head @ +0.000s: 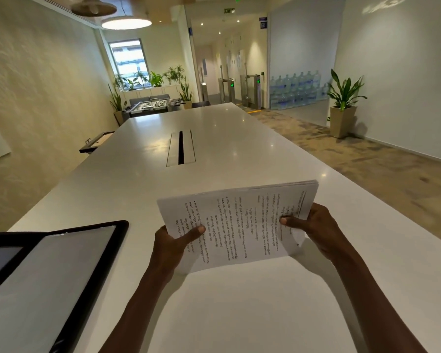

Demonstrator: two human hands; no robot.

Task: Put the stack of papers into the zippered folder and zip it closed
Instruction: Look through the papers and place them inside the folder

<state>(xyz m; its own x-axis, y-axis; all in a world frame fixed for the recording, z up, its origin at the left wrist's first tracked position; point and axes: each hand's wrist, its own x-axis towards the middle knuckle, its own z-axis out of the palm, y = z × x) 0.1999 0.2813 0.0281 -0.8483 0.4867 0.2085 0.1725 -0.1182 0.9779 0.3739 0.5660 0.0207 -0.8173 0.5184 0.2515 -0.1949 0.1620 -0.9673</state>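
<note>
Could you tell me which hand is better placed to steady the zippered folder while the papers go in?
Left. The left hand grips the papers nearest the zippered folder; the right hand is farther.

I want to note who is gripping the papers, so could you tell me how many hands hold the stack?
2: left hand at its near-left corner, right hand on its right edge.
</note>
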